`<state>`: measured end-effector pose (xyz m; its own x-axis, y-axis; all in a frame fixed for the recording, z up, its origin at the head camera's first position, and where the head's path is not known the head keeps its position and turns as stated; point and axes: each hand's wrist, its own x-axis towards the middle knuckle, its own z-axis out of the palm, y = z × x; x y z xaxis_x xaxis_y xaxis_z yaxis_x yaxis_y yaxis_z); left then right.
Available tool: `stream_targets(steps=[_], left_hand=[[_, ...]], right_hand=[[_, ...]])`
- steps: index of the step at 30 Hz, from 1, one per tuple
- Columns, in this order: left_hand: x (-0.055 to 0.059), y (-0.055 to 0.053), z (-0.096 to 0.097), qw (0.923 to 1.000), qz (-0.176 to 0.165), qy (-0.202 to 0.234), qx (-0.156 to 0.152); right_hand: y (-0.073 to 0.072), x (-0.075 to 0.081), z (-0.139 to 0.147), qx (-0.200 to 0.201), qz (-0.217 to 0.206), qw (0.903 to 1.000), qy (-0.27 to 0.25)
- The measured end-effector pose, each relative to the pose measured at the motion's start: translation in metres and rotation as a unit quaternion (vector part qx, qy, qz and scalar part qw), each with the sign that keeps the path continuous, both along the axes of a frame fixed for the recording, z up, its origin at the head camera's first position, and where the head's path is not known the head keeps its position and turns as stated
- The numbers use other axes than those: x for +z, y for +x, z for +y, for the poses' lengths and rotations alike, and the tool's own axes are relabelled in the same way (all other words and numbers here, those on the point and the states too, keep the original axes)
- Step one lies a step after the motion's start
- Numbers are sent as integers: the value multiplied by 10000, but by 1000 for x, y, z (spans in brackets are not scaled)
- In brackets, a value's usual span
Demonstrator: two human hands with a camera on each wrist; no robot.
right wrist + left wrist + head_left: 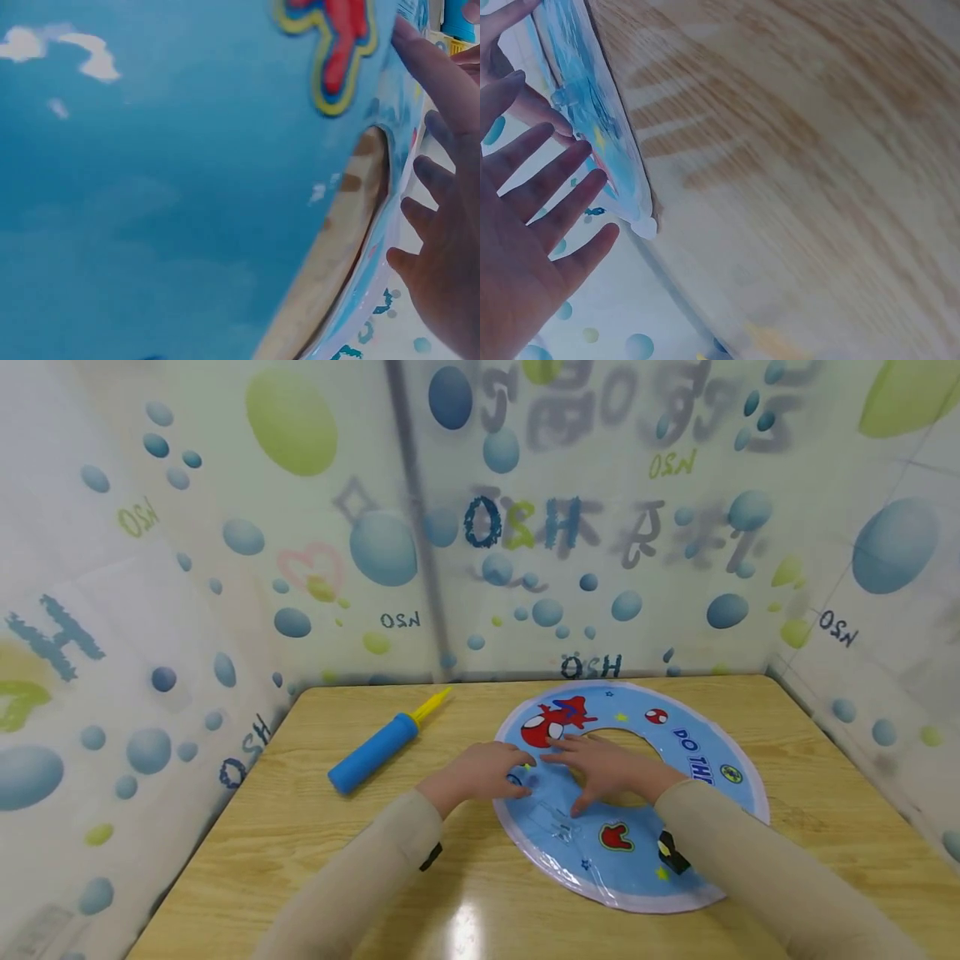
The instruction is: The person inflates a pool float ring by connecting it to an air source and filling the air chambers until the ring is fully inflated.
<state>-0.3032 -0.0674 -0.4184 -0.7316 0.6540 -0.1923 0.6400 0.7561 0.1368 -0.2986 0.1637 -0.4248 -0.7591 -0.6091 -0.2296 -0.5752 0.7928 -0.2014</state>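
A flat, light-blue swim ring (540, 852) with a pale rim and red cartoon prints lies on the table, right of centre in the head view. My left hand (483, 772) is at its left edge, fingers extended and apart in the left wrist view, holding nothing. Over the ring's left part and centre hole is my right hand (611, 768), fingers spread. Its thumb and fingertips appear to touch the sheet, and no grip shows. In the right wrist view the ring's blue surface (150, 187) fills most of the picture, beside the right hand (450, 217).
A blue hand pump (375, 752) with a yellow nozzle lies left of the ring. The wooden table (262, 852) is enclosed at the back and sides by pale curtains (465, 585) printed with bubbles and letters.
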Motion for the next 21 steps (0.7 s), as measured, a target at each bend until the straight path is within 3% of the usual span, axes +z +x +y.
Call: stream_targets(steps=[5,13,21], left_hand=[[-1,-4,-1,9995,-239,151,-107],[-5,-10,1,9966,-463,467,-488],[-2,-15,7,9960,-509,397,-624]], right_hand=[[-8,2,-8,47,-219,9996,166],[-15,0,-8,-298,-984,9947,-4],[-17,3,-11,-230,-1025,9945,-42]])
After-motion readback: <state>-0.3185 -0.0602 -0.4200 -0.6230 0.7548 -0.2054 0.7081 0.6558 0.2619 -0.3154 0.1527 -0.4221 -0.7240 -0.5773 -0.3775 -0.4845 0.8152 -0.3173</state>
